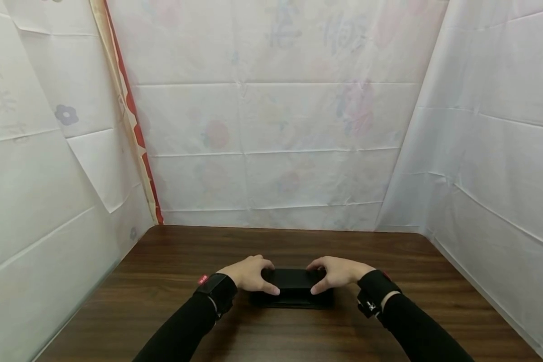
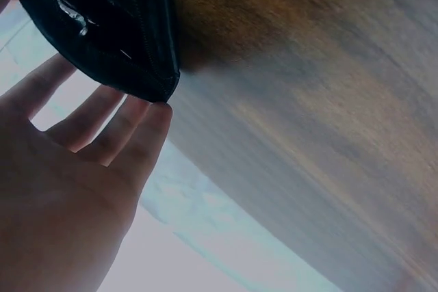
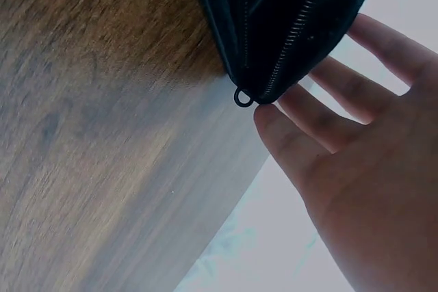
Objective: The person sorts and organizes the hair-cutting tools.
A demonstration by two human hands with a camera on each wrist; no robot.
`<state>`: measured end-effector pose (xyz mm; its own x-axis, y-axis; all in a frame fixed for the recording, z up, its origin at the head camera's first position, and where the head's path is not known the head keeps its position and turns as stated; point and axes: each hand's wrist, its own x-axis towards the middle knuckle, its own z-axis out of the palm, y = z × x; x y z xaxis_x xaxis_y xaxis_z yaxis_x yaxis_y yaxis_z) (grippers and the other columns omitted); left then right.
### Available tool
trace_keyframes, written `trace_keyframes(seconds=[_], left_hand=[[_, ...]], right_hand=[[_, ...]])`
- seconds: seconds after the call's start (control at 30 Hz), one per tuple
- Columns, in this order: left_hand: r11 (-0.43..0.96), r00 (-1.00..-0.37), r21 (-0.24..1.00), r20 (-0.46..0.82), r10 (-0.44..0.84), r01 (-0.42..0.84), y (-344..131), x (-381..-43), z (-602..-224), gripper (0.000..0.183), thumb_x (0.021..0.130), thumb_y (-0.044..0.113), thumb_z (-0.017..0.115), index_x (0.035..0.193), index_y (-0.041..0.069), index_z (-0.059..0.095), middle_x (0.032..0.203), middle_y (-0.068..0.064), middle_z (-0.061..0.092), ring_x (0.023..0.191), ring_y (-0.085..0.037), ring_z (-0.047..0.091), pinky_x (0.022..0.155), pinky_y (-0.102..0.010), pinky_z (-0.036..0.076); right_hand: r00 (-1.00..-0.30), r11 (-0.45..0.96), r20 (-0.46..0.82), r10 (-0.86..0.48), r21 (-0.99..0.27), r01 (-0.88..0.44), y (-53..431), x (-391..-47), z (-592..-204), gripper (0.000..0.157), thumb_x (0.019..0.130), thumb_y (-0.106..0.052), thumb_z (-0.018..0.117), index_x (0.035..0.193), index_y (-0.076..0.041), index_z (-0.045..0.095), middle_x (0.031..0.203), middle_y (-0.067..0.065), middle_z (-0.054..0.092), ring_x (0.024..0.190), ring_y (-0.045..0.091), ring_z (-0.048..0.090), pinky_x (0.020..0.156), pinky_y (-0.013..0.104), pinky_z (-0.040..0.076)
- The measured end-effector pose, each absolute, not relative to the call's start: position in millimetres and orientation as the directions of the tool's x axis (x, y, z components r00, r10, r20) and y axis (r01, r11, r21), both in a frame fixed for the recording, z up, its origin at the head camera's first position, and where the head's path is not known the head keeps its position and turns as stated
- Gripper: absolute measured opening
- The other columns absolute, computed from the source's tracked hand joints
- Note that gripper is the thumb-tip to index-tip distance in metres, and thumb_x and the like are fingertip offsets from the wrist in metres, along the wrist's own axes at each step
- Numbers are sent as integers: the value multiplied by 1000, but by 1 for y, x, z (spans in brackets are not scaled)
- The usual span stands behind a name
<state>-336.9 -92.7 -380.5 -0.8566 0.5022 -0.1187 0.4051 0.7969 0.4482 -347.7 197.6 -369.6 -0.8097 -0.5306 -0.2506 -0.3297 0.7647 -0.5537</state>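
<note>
Amid white sheets [image 1: 271, 118], brown wooden table [image 1: 380, 249], black pouch [image 1: 293, 279] between fingers [image 3: 291, 135]

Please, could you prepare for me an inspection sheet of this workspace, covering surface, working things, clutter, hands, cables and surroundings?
Surface: brown wood-grain table.
Job's things: black pouch, mouth open, zip teeth exposed; small ring at one corner; pale patch inside, too blurred to identify.
Clutter: nothing seen.
Hands: left hand and right hand each grip one end of the pouch, thumbs on the near side; black band on each wrist.
Cables: nothing seen.
Surroundings: creased white sheets with faint prints behind and at both sides; red-edged strip at the back-left corner.
</note>
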Motion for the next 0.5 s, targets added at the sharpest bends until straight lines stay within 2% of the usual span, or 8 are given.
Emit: trace_keyframes(seconds=[0.2, 0.4, 0.5], left_hand=[[810, -849, 411, -140, 509, 418, -90, -338, -380, 75, 79, 52, 83, 139, 12, 61, 128, -8, 57, 119, -28, 54, 100, -52, 46], [823, -854, 409, -169, 492, 393, -88, -335, -383, 83, 76, 51, 87, 145, 16, 55, 137, -9, 54, 126, -32, 52, 101, -54, 45], [822, -854, 402, -157, 496, 403, -88, -334, -385, 86, 73, 49, 90, 145, 17, 55, 136, -9, 54, 124, -31, 52, 99, -53, 46]], right_hand=[[-811, 780, -260, -525, -529, -335, 195, -347, -371, 72, 81, -35, 85, 144, -13, 56, 142, 8, 54, 130, 29, 51, 109, 52, 39], [-812, 783, -251, -527, -515, -349, 193, -345, -372, 75, 81, -36, 85, 145, -12, 55, 140, 8, 55, 127, 27, 53, 108, 51, 40], [-818, 784, -238, -523, -511, -353, 193, -343, -371, 75, 80, -36, 86, 144, -12, 56, 138, 6, 55, 124, 26, 54, 106, 50, 42]])
